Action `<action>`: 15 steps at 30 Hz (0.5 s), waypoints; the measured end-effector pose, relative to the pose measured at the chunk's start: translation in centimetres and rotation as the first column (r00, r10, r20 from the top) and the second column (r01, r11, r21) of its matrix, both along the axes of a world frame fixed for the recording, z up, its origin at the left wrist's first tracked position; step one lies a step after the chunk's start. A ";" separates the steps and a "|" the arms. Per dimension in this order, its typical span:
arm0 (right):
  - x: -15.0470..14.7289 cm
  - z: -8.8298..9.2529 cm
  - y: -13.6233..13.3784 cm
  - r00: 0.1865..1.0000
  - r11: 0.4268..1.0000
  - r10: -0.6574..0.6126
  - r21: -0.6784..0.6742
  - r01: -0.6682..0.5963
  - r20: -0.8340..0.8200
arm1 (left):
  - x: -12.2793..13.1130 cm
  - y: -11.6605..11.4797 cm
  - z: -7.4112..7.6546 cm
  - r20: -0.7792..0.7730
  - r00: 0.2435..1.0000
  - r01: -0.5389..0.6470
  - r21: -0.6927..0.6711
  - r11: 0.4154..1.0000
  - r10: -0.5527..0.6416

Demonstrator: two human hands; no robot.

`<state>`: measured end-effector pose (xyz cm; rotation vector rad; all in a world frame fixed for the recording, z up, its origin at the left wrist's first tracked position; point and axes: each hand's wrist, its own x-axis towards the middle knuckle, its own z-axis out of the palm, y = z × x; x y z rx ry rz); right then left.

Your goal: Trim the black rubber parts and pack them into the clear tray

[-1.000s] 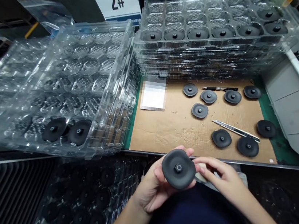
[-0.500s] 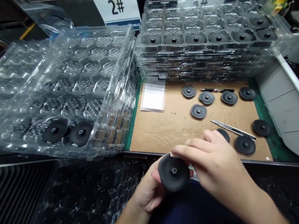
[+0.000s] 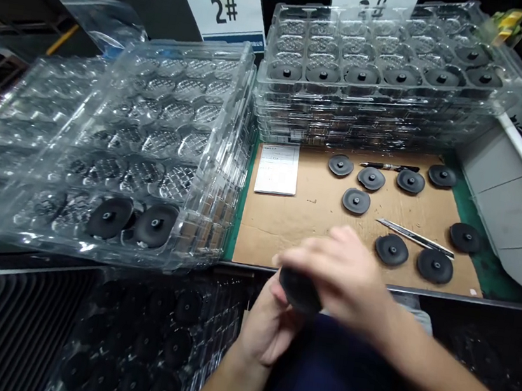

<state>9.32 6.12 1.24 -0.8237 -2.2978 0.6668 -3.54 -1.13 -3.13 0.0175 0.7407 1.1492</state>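
My left hand (image 3: 266, 334) is closed around a black disc (image 3: 299, 290) with a rounded outline, holding it from below in front of the tray. Over its upper face and rim bends my right hand (image 3: 341, 276), blurred by motion, with the fingers curled against the disc. A small pale bit shows at its fingertips, too blurred to name. Closest to the right hand on the cardboard (image 3: 266, 228) lies another black disc (image 3: 391, 250) with a small raised stub in its centre. Several similar discs lie around it.
A slim metal-bladed knife (image 3: 414, 236), a black pen (image 3: 390, 167) and a printed sheet (image 3: 277, 169) lie on the cardboard. Stacked clear trays (image 3: 350, 104) stand behind, more clear trays (image 3: 165, 119) at left. A filled dark tray (image 3: 140, 346) sits below.
The right hand has moved left and over the disc, covering its central stub. The disc has tilted. The view has shifted slightly, and a disc formerly behind the right hand shows fully.
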 end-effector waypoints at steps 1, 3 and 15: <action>0.4 -1.1 0.6 0.997 0.994 -0.078 -0.080 0.080 0.029 | -0.3 -0.1 -0.2 0.008 1.000 -0.024 0.013 1.000 0.024; 1.4 -3.8 1.1 0.969 0.945 -0.203 -0.232 0.231 0.140 | -0.9 -0.4 -0.4 0.026 0.998 -0.058 0.040 0.998 0.057; 1.4 -3.4 -1.6 0.935 0.862 -0.353 -0.376 0.340 0.034 | -1.3 -0.2 -0.3 -0.030 0.997 -0.075 0.076 0.994 0.078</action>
